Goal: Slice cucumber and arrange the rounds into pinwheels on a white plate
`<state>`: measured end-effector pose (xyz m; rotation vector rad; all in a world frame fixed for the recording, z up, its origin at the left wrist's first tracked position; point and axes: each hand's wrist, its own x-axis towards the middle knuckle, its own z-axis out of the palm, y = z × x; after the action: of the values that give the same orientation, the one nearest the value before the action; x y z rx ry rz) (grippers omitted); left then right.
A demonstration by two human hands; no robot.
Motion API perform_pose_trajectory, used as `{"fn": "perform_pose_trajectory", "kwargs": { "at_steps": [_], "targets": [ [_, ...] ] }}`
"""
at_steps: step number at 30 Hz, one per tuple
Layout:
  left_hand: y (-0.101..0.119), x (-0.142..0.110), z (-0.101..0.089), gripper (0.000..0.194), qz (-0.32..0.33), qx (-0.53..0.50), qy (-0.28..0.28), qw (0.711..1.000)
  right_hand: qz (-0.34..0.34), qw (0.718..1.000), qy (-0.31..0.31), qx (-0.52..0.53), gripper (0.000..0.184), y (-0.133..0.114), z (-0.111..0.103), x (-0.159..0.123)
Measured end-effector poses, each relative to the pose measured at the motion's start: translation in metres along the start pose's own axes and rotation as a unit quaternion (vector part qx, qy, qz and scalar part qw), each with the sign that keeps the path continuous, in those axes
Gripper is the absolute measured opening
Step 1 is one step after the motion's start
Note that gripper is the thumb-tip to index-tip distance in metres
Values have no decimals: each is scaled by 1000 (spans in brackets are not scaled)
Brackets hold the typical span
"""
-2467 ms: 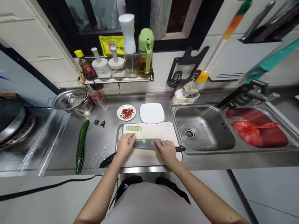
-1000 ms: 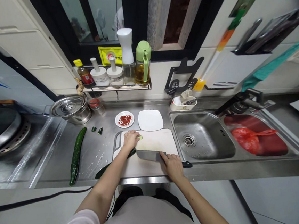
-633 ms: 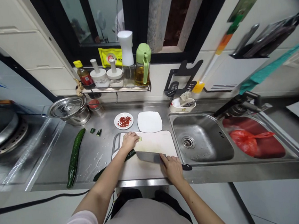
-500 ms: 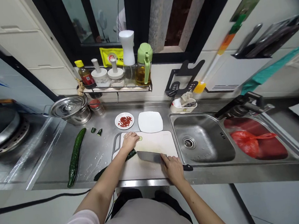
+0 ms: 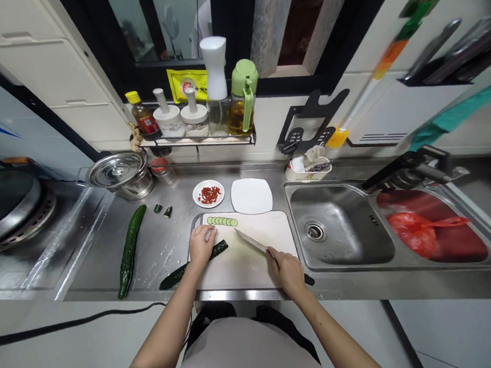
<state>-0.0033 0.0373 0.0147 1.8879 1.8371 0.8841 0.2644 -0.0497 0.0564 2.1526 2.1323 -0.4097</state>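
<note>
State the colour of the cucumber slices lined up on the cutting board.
The cucumber slices are pale green with darker green rims, seen in the head view.

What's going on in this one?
A person stands at a kitchen counter, the right hand gripping a kitchen knife over a white cutting board. The left hand is between a row of cucumber slices and a cut cucumber; whether it touches either is unclear. A whole cucumber lies to the left. Behind the board sit a square white plate and a round plate of chopped red pieces.
</note>
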Motion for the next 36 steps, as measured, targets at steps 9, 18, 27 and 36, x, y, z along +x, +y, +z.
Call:
{"fn": "perform_pose_trajectory", "kwargs": {
  "at_steps": [9, 18, 27, 36],
  "targets": [
    [-5, -40, -8, 23, 93, 53, -53, 993, 15, 995, -97, 25, 44, -18, -11, 5],
    [-5, -43, -4, 24, 125, 77, -68, 987, -7, 990, -142, 25, 46, -33, -19, 4],
    [-9, -47, 1, 32, 130, 107, -99, 981, -26, 988, -150, 32, 41, -37, -10, -3],
    [-10, -48, 1, 27, 148, 90, -119, 978, -38, 988, -147, 24, 37, -46, -7, -2]
  ]
}}
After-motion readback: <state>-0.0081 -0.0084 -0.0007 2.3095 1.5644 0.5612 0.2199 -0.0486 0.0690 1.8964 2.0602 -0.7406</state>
